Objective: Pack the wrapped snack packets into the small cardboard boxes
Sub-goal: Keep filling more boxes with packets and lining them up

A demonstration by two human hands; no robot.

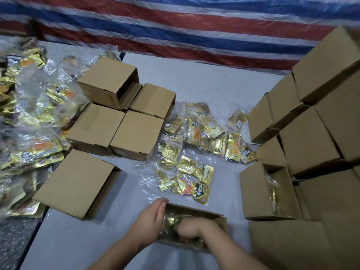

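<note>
1. The open box (194, 228) sits near the person, with gold snack packets (171, 219) inside.
2. The right hand (187, 229) is down in it, fingers curled on the packets; this looks like the stuffing step.
3. The left hand (153, 217) rests flat against the box's left wall, fingers straight.
4. Next, probably another bag of packets (187, 180), lying just beyond.

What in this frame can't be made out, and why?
Head view:
- Right hand: its fingers are sunk in the open box, so its hold is unclear.
- Packets in that box: count hidden by both hands.
- Left pile: blurred, cut by the edge.
- Stacked boxes: contents hidden.
</note>
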